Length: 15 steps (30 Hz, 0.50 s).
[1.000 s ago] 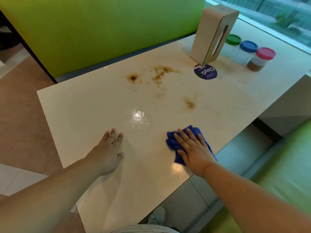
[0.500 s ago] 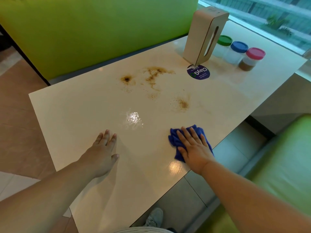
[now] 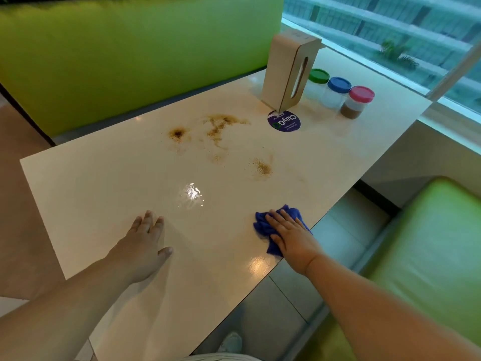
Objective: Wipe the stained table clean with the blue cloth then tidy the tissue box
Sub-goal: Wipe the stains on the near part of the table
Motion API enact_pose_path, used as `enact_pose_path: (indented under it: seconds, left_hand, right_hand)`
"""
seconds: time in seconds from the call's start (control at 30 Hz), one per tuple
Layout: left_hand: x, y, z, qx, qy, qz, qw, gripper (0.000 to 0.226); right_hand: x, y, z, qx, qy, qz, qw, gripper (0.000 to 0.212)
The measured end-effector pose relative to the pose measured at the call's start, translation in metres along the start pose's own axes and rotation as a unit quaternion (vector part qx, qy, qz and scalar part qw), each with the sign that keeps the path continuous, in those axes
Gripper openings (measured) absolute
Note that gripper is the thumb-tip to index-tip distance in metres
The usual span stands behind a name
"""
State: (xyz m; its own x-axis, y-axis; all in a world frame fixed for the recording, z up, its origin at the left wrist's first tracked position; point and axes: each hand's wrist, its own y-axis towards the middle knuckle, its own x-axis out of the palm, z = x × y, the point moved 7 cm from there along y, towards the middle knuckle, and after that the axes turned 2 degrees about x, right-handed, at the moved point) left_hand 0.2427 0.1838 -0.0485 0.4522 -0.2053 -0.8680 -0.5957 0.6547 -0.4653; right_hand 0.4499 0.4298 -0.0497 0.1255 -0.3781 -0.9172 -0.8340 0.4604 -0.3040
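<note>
Blue cloth [image 3: 262, 223] is lying bunched close to the near right edge of the desk [image 3: 104, 191], where the right hand [image 3: 291, 235] is pressing it down with straight, spread fingers, open-palmed rather than gripping, probably so the whole pad is bearing on the surface for a sweep. Left hand [image 3: 141, 246] is resting flat on the bare desk beside it, fingers straight and holding nothing, seemingly bracing the body for the reach. Brown stains [image 3: 221, 126] are sitting well beyond the cloth toward the middle, so the wiping is looking barely begun. Farther off, the tissue box [image 3: 289, 74] is standing on end and leaning, one corner over a round purple sticker [image 3: 284, 121], with three lidded jars [image 3: 337, 91] lining up just beside it.
</note>
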Motion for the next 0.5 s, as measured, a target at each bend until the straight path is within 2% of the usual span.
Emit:
enact_pose_path:
  seconds: [0.1, 0.17, 0.4, 0.5]
  left_hand:
    - [-0.006, 0.003, -0.001, 0.013, 0.009, -0.003, 1.0, 0.075]
    - [-0.013, 0.006, -0.003, 0.027, 0.017, 0.002, 0.999, 0.073]
    - [-0.021, 0.003, -0.014, 0.053, -0.004, 0.001, 0.999, 0.069]
    - [-0.029, 0.005, -0.013, 0.042, -0.015, 0.031, 0.999, 0.063]
  right_hand:
    - [-0.02, 0.0, -0.002, 0.084, 0.176, 0.091, 0.977, 0.049]
    - [-0.026, -0.009, -0.002, 0.128, 0.244, 0.155, 0.949, 0.045]
    - [-0.043, -0.026, 0.014, 0.19, 0.291, 0.235, 0.908, 0.043]
    - [-0.064, -0.024, 0.037, 0.206, 0.287, 0.286, 0.891, 0.042]
